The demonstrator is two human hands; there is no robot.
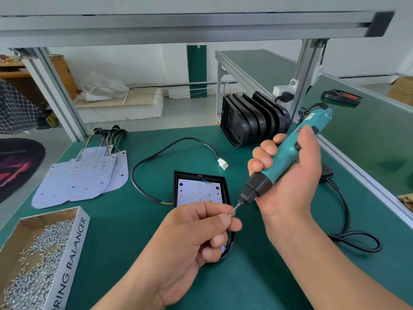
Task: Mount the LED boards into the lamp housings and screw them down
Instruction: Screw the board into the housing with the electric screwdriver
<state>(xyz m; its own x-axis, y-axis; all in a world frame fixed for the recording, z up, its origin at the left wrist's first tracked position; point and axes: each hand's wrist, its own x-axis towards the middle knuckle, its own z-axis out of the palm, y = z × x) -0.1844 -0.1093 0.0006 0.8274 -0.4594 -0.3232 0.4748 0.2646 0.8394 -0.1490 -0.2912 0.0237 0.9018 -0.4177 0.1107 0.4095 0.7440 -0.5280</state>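
Pinch on screw [230, 215] above lamp housing [199, 174]

The letters "RING BALANCER" are printed in dark capitals along the grey outer side wall of the cardboard box [71, 253], with the start of the wording cut off at the lower frame edge. A small white label is carried on the electric screwdriver [286, 153], but its print cannot be read. The fine marking on the LED board [199, 191] cannot be read either.
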